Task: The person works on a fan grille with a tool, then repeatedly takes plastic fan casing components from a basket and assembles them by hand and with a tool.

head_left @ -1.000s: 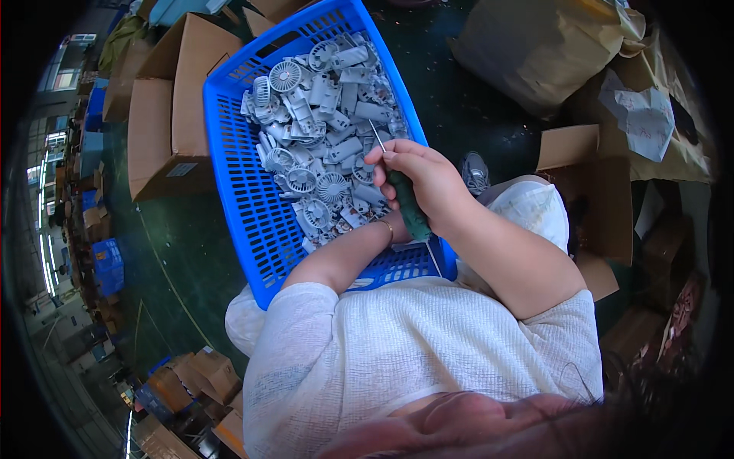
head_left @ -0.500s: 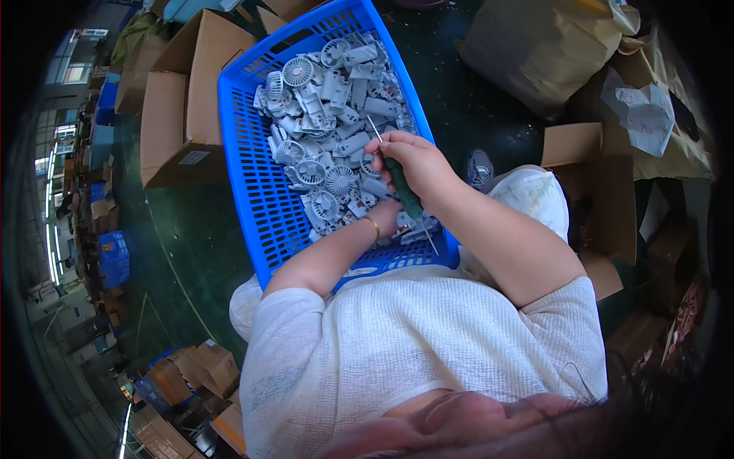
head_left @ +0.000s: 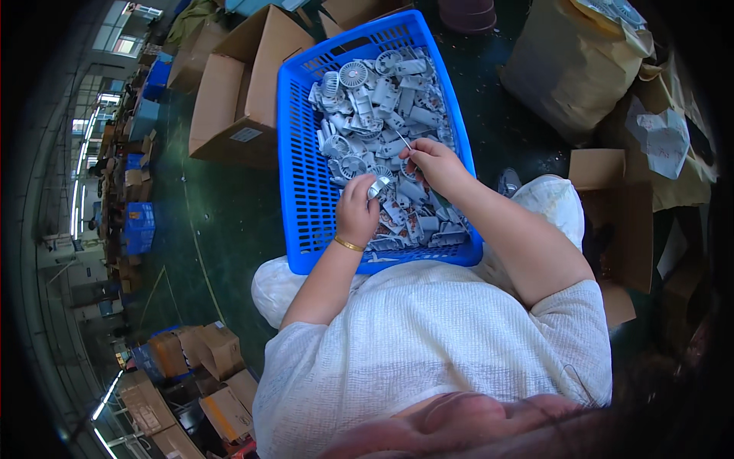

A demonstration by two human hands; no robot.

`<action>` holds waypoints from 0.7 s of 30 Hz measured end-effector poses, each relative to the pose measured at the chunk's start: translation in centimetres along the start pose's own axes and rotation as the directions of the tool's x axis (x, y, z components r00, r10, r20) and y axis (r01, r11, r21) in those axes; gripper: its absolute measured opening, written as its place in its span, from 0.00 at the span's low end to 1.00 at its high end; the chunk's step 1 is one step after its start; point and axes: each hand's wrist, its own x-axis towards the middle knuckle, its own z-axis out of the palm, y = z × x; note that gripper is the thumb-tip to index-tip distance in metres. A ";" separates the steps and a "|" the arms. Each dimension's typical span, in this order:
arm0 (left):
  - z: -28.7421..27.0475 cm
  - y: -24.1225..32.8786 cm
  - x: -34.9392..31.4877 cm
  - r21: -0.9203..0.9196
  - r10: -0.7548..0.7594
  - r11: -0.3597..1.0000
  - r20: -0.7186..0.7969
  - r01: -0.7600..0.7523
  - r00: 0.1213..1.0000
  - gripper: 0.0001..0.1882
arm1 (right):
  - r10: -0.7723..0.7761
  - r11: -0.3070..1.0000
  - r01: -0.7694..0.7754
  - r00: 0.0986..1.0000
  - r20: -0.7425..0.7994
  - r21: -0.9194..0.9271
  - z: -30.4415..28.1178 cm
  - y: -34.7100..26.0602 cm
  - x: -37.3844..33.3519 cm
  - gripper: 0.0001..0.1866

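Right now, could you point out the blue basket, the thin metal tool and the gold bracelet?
Blue basket (head_left: 308, 183): head view, on its left slatted wall.
Thin metal tool (head_left: 403, 140): head view, on its exposed shaft.
Gold bracelet (head_left: 349, 244): head view, on the band's middle.

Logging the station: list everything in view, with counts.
Basket: 1, blue, centre
Fan parts: many, grey-white, in basket
Small piece: 1, pale, left hand
Pointed tool: 1, metallic, right hand
Cardboard boxes: several, brown, both sides
Bins: several, blue, far left
Sack: 1+, tan, upper right
Crumpled sheet: 1, white, right
Tub: 1, purplish, top
Floor: 1, green, underneath
Shirt: 1, white, lower centre
Left hand: 1, bare, over basket
Right hand: 1, bare, over basket
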 end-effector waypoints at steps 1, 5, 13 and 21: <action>-0.6 0.2 0.1 0.017 0.029 0.999 -0.054 -0.028 0.998 0.17 | -0.016 1.000 0.015 1.000 0.027 0.005 0.1 0.1 0.0 0.09; -2.0 0.8 0.1 0.022 -0.022 0.999 -0.131 0.025 0.991 0.19 | -0.015 0.999 0.014 0.999 -0.033 -0.038 0.0 0.1 -0.1 0.09; -1.6 2.3 0.5 -0.734 -0.558 0.500 0.134 0.460 0.819 0.21 | -0.147 0.919 0.169 0.985 0.087 -0.357 0.5 0.9 -1.4 0.10; -2.1 5.5 1.1 -0.793 -0.572 0.340 0.251 0.505 0.781 0.21 | -0.469 0.597 0.529 0.840 0.273 -0.603 1.2 0.4 -4.4 0.09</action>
